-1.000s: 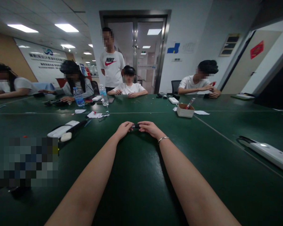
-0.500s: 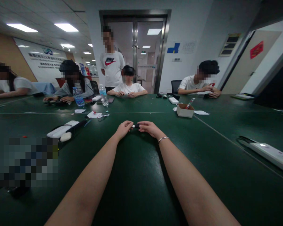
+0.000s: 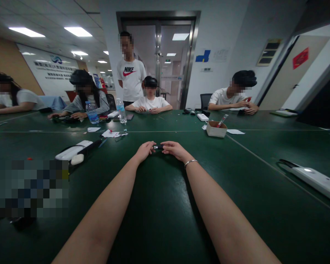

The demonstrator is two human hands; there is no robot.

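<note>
Out ahead over the green table, a small black stick with a silvery end (image 3: 158, 147) spans the gap between my hands. My left hand (image 3: 145, 151) is closed, its fingertips at the silvery end. On the black end, the thumb and fingers of my right hand (image 3: 174, 150) are pinched; a silver bangle (image 3: 191, 163) circles that wrist. The stick lies roughly level, and its exact kind is too small to make out. Fingers partly hide both of its ends.
On the green table (image 3: 159, 220), a white power strip (image 3: 74, 150) lies left and another power strip (image 3: 316, 179) right. Beyond my hands are a small box (image 3: 216, 129), paper scraps (image 3: 111, 133) and two bottles (image 3: 121, 112). Several people are around the far side.
The fingertips of my left hand have shifted slightly at the silvery end, and more of the stick shows between my hands. My forearms have stayed nearly in place.
</note>
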